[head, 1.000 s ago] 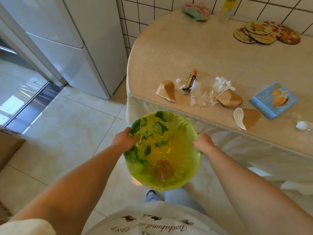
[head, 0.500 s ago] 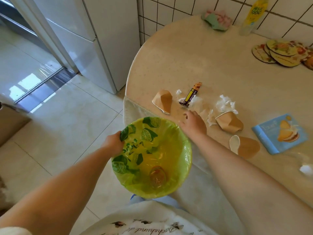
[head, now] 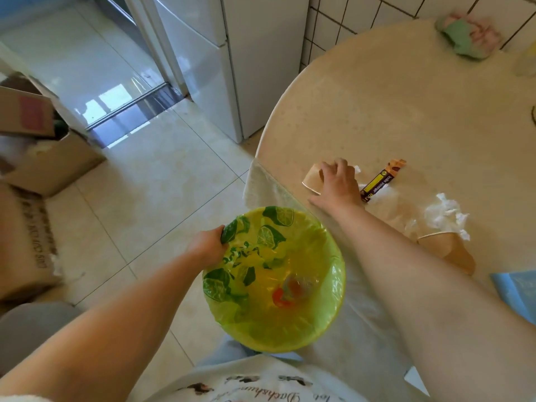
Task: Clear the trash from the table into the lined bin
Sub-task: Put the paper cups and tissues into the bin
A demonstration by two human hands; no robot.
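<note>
- Trash lies scattered on the beige surface (head: pixel 406 91) near its front edge; the lined bin (head: pixel 293 338) waits below that edge, over the tiled floor.
- Cardboard boxes (head: pixel 43 158) stand on the floor at the far left, in front of a glass sliding door.
- A white fridge (head: pixel 232 68) stands beside the tiled wall, behind the surface's rounded end.
- The left hand (head: pixel 207 247) grips the bin's left rim, fingers curled over the green lime-print liner (head: pixel 272 236). Something orange and clear lies at the bottom of the bin; I cannot tell what it is.
- A crushed brown paper cup (head: pixel 311 179) lies on its side at the left end of the trash. The right hand (head: pixel 338 185) is on it, fingers bent over its top and thumb at its near side; whether they grip or only touch the cup cannot be told.
- A narrow yellow and black wrapper (head: pixel 383 181) lies just right of that hand, with white tissue scraps (head: pixel 445 214) around and beyond it.
- A second brown paper cup (head: pixel 452 250) lies on its side just beside the right forearm, touching the tissue.
- A blue packet (head: pixel 519 291) shows at the right edge, partly cut off.
- A green and pink cloth (head: pixel 467 39) lies at the back of the surface by the wall.
</note>
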